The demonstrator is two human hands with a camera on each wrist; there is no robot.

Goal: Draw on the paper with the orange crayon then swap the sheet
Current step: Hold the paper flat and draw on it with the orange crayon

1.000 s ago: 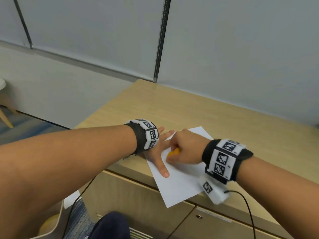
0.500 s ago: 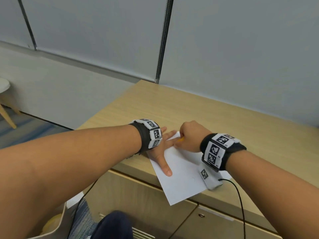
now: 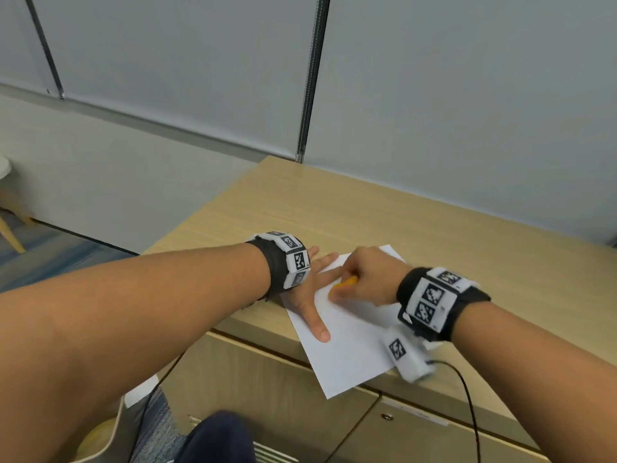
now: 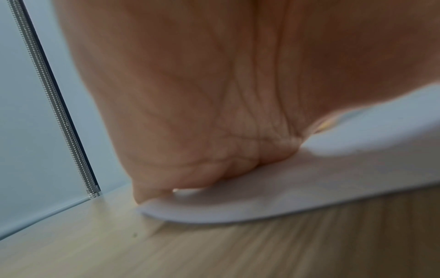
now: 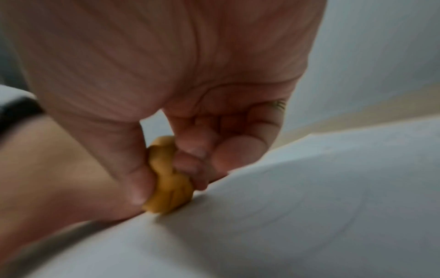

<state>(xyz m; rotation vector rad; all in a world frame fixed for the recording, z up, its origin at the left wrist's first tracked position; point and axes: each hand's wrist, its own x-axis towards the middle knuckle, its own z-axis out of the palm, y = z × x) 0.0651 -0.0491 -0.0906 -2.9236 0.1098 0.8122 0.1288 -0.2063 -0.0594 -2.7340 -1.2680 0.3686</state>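
A white sheet of paper (image 3: 354, 342) lies at an angle on the wooden desk (image 3: 384, 222), its near corner past the front edge. My left hand (image 3: 312, 289) lies flat on the sheet's left side, fingers spread and straight, pressing it down. In the left wrist view the palm (image 4: 214, 112) rests on the paper (image 4: 309, 178). My right hand (image 3: 364, 279) grips a stubby orange crayon (image 3: 344, 284) against the sheet, close beside the left hand. In the right wrist view the thumb and fingers pinch the crayon (image 5: 169, 186), its tip on the paper (image 5: 285, 216).
The desk stands against a grey partition wall (image 3: 434, 95) with a metal strip (image 3: 310, 78). Cabinet doors (image 3: 417, 429) lie below the front edge. A black cable (image 3: 467, 396) hangs from my right wrist. A chair (image 3: 110, 429) stands at the lower left.
My right hand with the crayon went up toward the sheet's far corner, then came back down toward the middle. The left hand stayed flat on the paper.
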